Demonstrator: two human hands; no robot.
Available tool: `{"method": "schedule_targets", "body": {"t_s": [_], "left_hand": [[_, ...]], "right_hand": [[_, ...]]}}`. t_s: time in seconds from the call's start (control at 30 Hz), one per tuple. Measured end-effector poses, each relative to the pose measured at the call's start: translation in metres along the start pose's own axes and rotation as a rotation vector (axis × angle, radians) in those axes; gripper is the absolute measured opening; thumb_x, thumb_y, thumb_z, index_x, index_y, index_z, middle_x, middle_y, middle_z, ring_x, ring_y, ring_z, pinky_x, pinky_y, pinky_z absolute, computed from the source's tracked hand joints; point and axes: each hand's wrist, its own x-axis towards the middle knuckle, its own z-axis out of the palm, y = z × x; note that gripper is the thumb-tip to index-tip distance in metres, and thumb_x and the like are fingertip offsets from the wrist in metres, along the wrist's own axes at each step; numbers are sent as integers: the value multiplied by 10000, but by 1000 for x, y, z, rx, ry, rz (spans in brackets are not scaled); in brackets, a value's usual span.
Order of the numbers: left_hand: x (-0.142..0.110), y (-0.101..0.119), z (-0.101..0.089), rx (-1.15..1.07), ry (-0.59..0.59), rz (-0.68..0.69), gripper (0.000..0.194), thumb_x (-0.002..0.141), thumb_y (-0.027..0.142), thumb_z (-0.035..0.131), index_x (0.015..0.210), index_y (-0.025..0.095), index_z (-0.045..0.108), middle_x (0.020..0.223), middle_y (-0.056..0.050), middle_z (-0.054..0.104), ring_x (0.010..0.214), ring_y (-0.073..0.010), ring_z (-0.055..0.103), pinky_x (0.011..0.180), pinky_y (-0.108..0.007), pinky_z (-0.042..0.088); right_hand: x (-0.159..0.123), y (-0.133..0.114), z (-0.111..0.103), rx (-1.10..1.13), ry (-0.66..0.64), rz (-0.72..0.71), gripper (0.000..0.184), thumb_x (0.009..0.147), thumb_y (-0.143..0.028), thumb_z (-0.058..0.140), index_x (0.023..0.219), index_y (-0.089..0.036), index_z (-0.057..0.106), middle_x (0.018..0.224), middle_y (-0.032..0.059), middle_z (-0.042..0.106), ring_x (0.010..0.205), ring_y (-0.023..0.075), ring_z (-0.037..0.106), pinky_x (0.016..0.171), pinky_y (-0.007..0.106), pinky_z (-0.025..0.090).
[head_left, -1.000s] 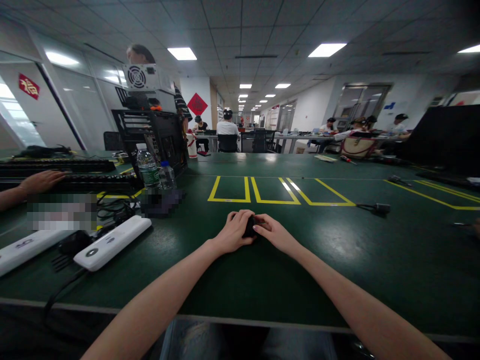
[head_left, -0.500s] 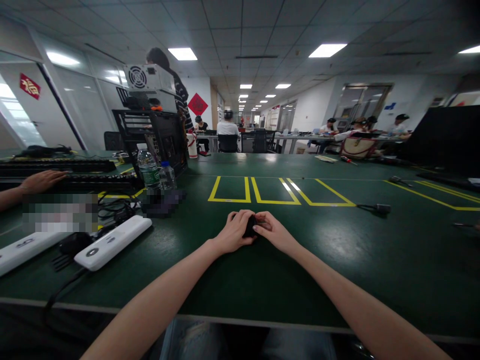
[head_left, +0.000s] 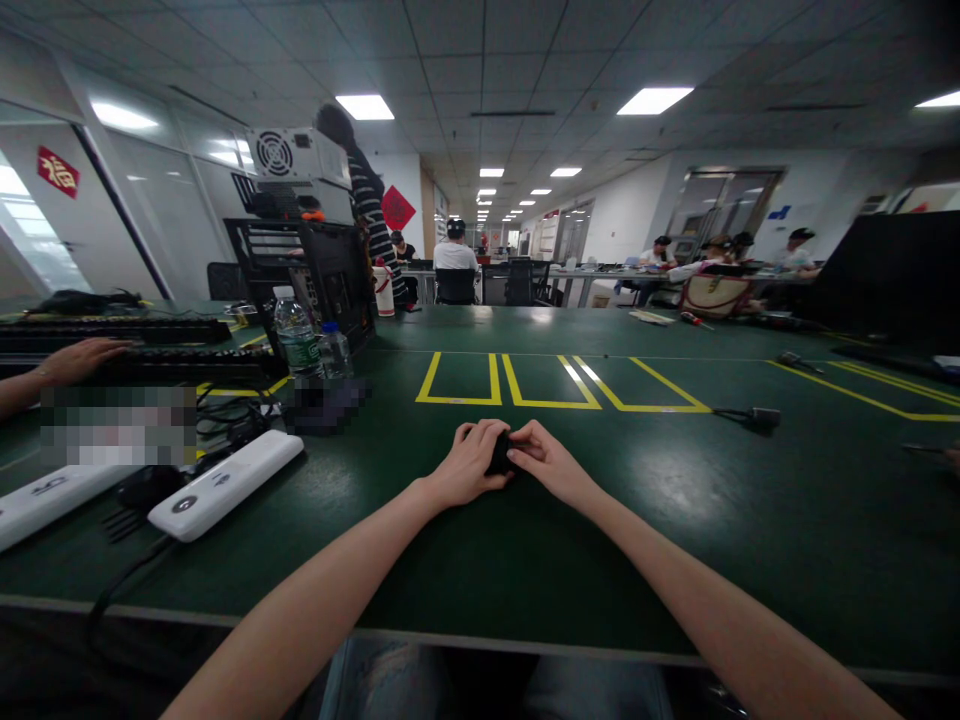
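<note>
Both of my hands meet at the middle of the green table [head_left: 570, 560], a little short of the yellow marked boxes [head_left: 559, 382]. My left hand [head_left: 469, 463] curls over a small black object [head_left: 500, 452] and grips its left side. My right hand [head_left: 551, 462] pinches the same object from the right with its fingers closed. Most of the object is hidden between my fingers, so I cannot make out what it is.
White power strips [head_left: 223, 484] with black cables lie at the left. Behind them stand two water bottles [head_left: 296, 335] and an open black computer case [head_left: 315, 270]. Another person's hand [head_left: 75, 358] rests on keyboards at far left. A black tool [head_left: 750, 416] lies at the right. People sit at desks beyond.
My hands have barely shifted around the black object. A standing person in a striped top behind the computer case has walked to the right.
</note>
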Motion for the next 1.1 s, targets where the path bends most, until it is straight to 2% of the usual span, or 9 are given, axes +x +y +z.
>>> {"method": "schedule_targets", "body": {"t_s": [0.13, 0.23, 0.37, 0.53, 0.63, 0.77, 0.87, 0.97, 1.1], "left_hand": [[0, 1, 0, -3, 2, -1, 555, 675, 264, 567, 1144, 217, 273, 1126, -71, 401, 1065, -225, 381, 907, -408, 256], [0, 1, -1, -2, -4, 3, 568, 673, 256, 568, 1151, 214, 264, 1129, -73, 399, 1066, -226, 380, 910, -411, 254], [-1, 0, -2, -2, -10, 7, 556, 679, 257, 561, 1149, 217, 266, 1131, -71, 397, 1072, -226, 375, 917, -415, 246], [0, 0, -1, -5, -9, 5, 555, 687, 278, 558, 1154, 216, 266, 1135, -70, 393, 1059, -216, 384, 922, -409, 245], [0, 0, -1, -6, -7, 8, 547, 688, 285, 557, 1151, 213, 274, 1129, -69, 396, 1058, -214, 383, 922, -402, 249], [0, 0, -1, -8, -12, 2, 551, 683, 277, 563, 1149, 217, 275, 1126, -67, 398, 1056, -216, 385, 924, -408, 246], [-1, -1, 0, -14, -18, -2, 565, 678, 276, 567, 1152, 219, 266, 1126, -65, 397, 1052, -216, 390, 926, -413, 240], [0, -2, 0, -12, -20, 0, 567, 668, 257, 572, 1146, 220, 270, 1124, -66, 399, 1055, -220, 387, 921, -417, 242], [0, -1, 0, -3, -5, 3, 554, 666, 248, 570, 1136, 213, 280, 1121, -72, 401, 1065, -221, 379, 915, -414, 250]], "right_hand": [[3, 5, -1, -17, 39, 31, 246, 719, -252, 554, 930, -194, 442, 962, 27, 503, 951, 166, 518, 854, 359, 416], [1, 3, -2, -29, 1, 77, 243, 741, -258, 524, 961, -189, 449, 989, 39, 502, 958, 174, 518, 850, 373, 419], [-3, -3, -2, -26, -54, 30, 262, 702, -218, 574, 930, -207, 445, 968, 11, 506, 938, 164, 530, 847, 365, 425], [-3, -3, -1, -30, -28, 9, 182, 739, -249, 529, 898, -206, 452, 919, 3, 514, 907, 155, 543, 815, 349, 445], [-1, -1, 0, -44, 11, 8, 194, 730, -255, 541, 894, -203, 453, 921, 8, 516, 915, 158, 537, 827, 352, 437], [-1, -2, -1, -62, 48, 67, 266, 723, -254, 549, 960, -198, 442, 988, 35, 505, 938, 165, 523, 849, 371, 421], [-2, -5, -1, -61, -5, 98, 248, 742, -258, 521, 969, -190, 449, 985, 40, 503, 904, 166, 538, 819, 380, 438], [-3, -5, -2, -38, -52, 49, 266, 704, -240, 569, 937, -197, 448, 964, 20, 506, 914, 162, 535, 835, 370, 430], [-1, -2, -1, -17, -35, 6, 245, 700, -248, 574, 903, -209, 442, 944, 3, 512, 927, 157, 534, 840, 355, 426]]}}
